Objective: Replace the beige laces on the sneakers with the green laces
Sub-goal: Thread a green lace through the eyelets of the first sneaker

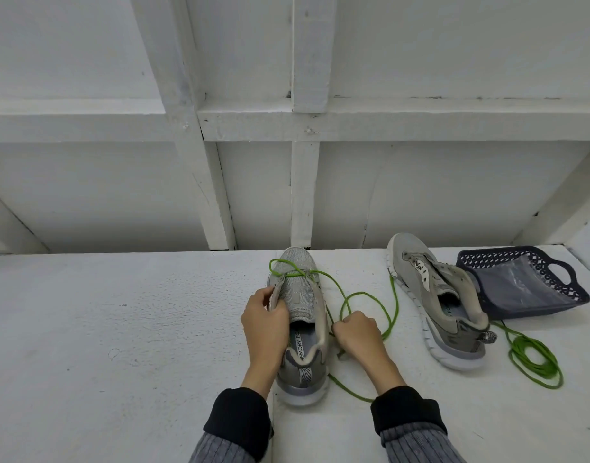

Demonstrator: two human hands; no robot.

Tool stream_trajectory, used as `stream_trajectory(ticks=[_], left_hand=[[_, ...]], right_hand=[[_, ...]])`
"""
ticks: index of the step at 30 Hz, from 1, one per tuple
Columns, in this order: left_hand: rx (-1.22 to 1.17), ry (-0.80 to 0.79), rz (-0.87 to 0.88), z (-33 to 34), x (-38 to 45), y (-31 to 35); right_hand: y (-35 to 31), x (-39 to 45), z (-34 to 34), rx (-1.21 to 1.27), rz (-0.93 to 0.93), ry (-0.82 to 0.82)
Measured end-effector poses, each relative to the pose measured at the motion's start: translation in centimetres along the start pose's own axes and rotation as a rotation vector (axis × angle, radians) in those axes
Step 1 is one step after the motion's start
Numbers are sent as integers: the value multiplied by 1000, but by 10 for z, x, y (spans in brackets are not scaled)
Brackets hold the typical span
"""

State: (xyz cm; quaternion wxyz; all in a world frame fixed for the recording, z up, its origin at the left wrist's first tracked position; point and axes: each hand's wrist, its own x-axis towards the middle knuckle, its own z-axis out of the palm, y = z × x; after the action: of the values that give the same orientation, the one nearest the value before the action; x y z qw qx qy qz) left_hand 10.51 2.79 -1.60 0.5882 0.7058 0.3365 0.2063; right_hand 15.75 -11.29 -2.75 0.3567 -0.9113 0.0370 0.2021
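Sneaker, insole reading "MEMORY FO", stands before you on the desk. Your left grip clasps its tongue; right grip pinches green lace. Basket holds clear plastic.

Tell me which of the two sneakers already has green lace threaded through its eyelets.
The sneaker between the two hands, upright; green lace crosses its front eyelets. The other sneaker, tipped beside the basket, shows none threaded.

We can't see the green lace end inside the right hand's curled fingers; both sleeves get cropped.
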Motion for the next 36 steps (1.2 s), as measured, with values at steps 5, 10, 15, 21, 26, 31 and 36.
stream_trajectory(ticks=[5,10,15,21,26,31,36], left_hand=[[1,-8,1,-1,0,1],[-10,-11,-7,-1,1,1],[-17,-10,-8,-1,1,0],[-1,1,11,1,1,-2],[25,15,24,1,-1,0],[29,28,19,2,1,-2],[10,25,-1,2,0,-2]], right_hand=[[-8,7,-2,92,-235,101],[-30,24,0,222,-473,225],[-34,38,8,95,-498,184],[-48,26,-2,465,-472,156],[-63,5,-21,810,-579,175],[-53,0,-12,871,-516,195],[-24,11,-15,514,-287,387]])
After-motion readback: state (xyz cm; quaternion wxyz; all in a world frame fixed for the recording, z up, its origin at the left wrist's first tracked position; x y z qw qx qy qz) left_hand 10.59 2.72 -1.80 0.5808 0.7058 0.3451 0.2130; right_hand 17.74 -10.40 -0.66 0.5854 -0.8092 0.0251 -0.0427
